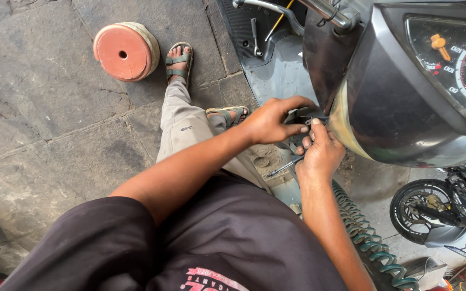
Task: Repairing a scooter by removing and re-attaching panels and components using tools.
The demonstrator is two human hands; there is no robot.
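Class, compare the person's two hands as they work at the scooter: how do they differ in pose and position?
The left hand reaches across from the left, fingers spread over the dark part; the right hand comes up from below, fingers curled and pinching. The left hand sits higher, the right hand lower, beside a screwdriver. Both are bare and meet at one spot under the scooter front.

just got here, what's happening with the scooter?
A person is bent over a dark scooter, both hands working on a small part below the front panel. The left hand reaches in from above; the right hand pinches the same spot from below. What the fingers grip is too hidden to tell. A screwdriver lies on the footboard beneath the hands, a coiled green hose runs past, and a red disc sits on the stone floor.
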